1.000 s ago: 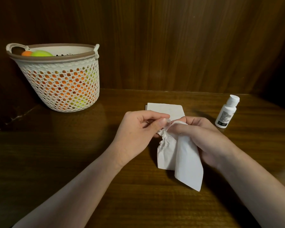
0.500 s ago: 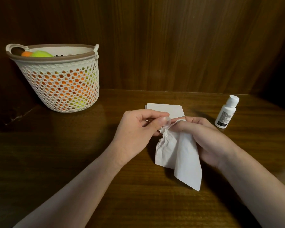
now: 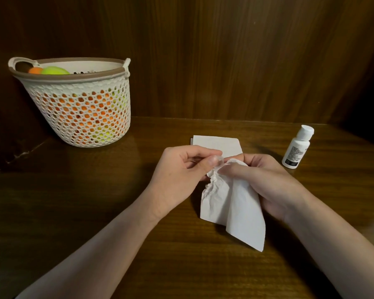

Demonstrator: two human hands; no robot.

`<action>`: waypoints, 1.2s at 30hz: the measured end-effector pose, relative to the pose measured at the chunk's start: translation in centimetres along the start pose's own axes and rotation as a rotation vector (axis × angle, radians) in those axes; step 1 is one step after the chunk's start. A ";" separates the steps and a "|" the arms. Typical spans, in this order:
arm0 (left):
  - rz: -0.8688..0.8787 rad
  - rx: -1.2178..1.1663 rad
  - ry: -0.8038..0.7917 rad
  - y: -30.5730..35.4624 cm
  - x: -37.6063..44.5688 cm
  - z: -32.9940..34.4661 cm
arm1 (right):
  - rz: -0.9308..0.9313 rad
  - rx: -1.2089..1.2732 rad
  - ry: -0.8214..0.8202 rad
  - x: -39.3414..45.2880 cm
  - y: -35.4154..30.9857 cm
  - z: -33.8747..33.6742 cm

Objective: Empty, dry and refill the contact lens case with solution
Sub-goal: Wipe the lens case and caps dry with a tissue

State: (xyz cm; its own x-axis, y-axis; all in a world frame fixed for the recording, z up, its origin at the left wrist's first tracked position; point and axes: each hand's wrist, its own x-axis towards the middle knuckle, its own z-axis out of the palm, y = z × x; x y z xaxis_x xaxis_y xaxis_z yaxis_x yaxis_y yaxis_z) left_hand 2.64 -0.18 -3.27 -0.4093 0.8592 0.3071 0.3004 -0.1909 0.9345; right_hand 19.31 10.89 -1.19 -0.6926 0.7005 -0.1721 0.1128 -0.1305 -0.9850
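I see the basket (image 3: 80,113) at the tabletop's (image 3: 95,212) far left, the bottle (image 3: 297,147) standing far right, folded tissues (image 3: 216,143) between them, and both my hands just before those.

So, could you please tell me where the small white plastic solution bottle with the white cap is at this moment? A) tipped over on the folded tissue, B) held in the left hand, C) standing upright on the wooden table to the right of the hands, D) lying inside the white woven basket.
C: the small white plastic solution bottle stands capped and upright on the wooden table, apart from the right hand.
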 end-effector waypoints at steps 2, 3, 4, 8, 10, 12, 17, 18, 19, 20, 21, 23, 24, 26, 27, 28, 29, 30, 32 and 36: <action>0.001 0.003 -0.024 0.0 -0.1 0.2 | -0.018 0.008 -0.004 0.0 0.0 -0.1; -0.001 0.001 -0.028 0.1 -0.1 0.3 | -0.028 0.006 -0.002 0.0 0.0 -0.1; -0.003 -0.001 -0.022 0.1 -0.1 0.3 | -0.039 -0.001 0.005 0.1 0.1 -0.1; -0.034 -0.038 0.037 0.4 0.1 0.0 | -0.078 -0.003 -0.013 0.1 0.1 -0.2; -0.047 -0.038 0.052 0.5 0.1 -0.2 | -0.076 0.013 -0.020 0.1 -0.1 -0.2; -0.063 -0.032 0.074 0.6 0.0 -0.1 | -0.069 0.022 -0.008 0.1 -0.1 -0.1; -0.098 -0.046 0.117 1.1 0.1 -0.2 | -0.083 0.083 0.043 0.3 -0.2 -0.4; -0.105 -0.052 0.122 1.1 0.1 -0.1 | -0.089 0.087 0.051 0.4 -0.2 -0.4; -0.112 -0.057 0.128 1.2 0.0 -0.1 | -0.095 0.087 0.058 0.4 -0.1 -0.5; -0.118 -0.057 0.138 1.2 0.0 -0.1 | -0.100 0.086 0.061 0.5 -0.1 -0.5; -0.124 -0.054 0.148 1.2 0.0 0.0 | -0.106 0.089 0.061 0.5 -0.1 -0.5; -0.143 -0.059 0.159 1.2 0.0 0.1 | -0.119 0.093 0.060 0.5 0.0 -0.5; -0.153 -0.072 0.157 1.2 0.0 0.1 | -0.127 0.095 0.058 0.5 0.0 -0.4; -0.157 -0.088 0.138 1.3 0.0 0.1 | -0.136 0.105 0.048 0.5 0.0 -0.4; -0.145 -0.080 0.126 1.3 0.0 0.0 | -0.137 0.110 0.043 0.5 0.0 -0.5; -0.125 -0.070 0.115 1.3 -0.1 0.0 | -0.137 0.115 0.037 0.5 0.0 -0.5; -0.102 -0.063 0.107 1.3 -0.1 0.0 | -0.137 0.122 0.033 0.4 0.0 -0.6; -0.081 -0.062 0.099 1.3 -0.1 0.0 | -0.136 0.136 0.030 0.4 0.1 -0.6; -0.068 -0.070 0.077 1.3 -0.1 -0.2 | -0.134 0.185 0.036 0.4 0.1 -0.6; -0.091 -0.063 0.012 1.1 0.0 -0.3 | -0.119 0.275 0.043 0.3 0.0 -0.7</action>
State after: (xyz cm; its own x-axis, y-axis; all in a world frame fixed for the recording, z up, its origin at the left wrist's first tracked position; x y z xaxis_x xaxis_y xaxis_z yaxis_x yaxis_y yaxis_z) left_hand 2.71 -0.55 -2.18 -0.4431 0.8684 0.2225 0.2072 -0.1422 0.9679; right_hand 19.64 11.61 -1.23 -0.6576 0.7508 -0.0617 -0.1685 -0.2265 -0.9593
